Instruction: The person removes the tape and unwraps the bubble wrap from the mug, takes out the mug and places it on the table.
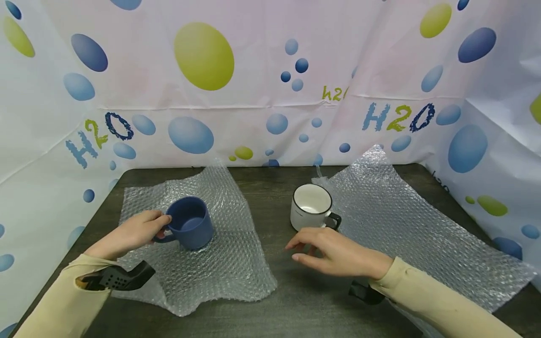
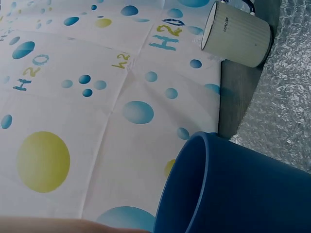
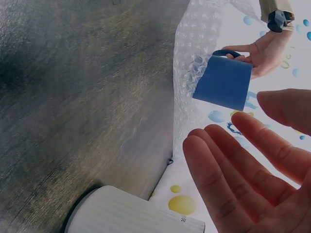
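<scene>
My left hand [image 1: 137, 231] pinches the handle of a blue mug [image 1: 196, 233] with thumb and fingers. The mug is over the left sheet of bubble wrap [image 1: 228, 263], its mouth facing up; whether its base touches the sheet I cannot tell. Just in front of a white enamel mug [image 1: 302, 218] with a black rim and handle, my right hand [image 1: 338, 253] hovers with loosely bent fingers and holds nothing. In the right wrist view its fingers [image 3: 233, 160] are spread and free. The left wrist view shows the blue mug [image 2: 248, 194] close up.
A second bubble wrap sheet [image 1: 393, 220] covers the right side of the dark wooden table [image 1: 262, 188] and overhangs its right edge. A white curtain [image 1: 253, 61] with coloured dots and H2O lettering stands behind and at both sides.
</scene>
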`<state>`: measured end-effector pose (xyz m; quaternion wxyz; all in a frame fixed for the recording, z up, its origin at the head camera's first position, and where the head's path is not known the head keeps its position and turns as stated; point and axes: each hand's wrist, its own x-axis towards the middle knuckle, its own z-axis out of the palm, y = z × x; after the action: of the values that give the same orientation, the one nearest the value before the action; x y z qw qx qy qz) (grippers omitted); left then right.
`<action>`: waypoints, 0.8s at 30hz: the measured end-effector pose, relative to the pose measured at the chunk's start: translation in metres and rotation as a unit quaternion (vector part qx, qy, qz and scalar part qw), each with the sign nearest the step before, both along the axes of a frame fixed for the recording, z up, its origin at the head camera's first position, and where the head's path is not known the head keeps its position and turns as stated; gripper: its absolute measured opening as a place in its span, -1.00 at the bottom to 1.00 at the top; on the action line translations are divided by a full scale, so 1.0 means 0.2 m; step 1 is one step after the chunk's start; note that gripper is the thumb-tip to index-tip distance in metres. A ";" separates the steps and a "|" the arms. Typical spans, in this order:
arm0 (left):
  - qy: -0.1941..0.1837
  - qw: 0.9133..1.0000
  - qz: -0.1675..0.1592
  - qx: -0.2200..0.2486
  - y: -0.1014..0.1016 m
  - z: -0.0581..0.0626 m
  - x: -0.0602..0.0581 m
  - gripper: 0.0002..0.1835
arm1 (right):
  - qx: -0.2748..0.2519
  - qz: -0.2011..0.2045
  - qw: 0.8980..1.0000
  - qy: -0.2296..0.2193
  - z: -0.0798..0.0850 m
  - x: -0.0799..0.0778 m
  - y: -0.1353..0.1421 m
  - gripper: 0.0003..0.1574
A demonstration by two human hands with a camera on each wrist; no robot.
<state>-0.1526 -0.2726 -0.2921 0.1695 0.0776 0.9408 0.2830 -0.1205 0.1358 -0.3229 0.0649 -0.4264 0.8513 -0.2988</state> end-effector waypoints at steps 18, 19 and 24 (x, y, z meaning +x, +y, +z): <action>-0.003 1.000 -0.014 -0.005 0.05 0.08 -0.03 -0.61 | -0.008 -0.004 1.000 0.012 -0.01 -0.01 0.03 -0.74; -0.001 1.000 -0.015 -0.004 0.05 0.08 -0.03 -0.61 | -0.009 -0.004 1.000 0.012 -0.01 -0.01 0.03 -0.74; 0.004 1.000 -0.019 -0.003 0.09 0.11 -0.04 -0.59 | -0.011 -0.007 1.000 0.010 -0.01 -0.01 0.03 -0.74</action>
<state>-0.1615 -0.2554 -0.2697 0.1717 0.0960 0.9408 0.2762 -0.1229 0.1421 -0.3241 0.0498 -0.4239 0.8516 -0.3043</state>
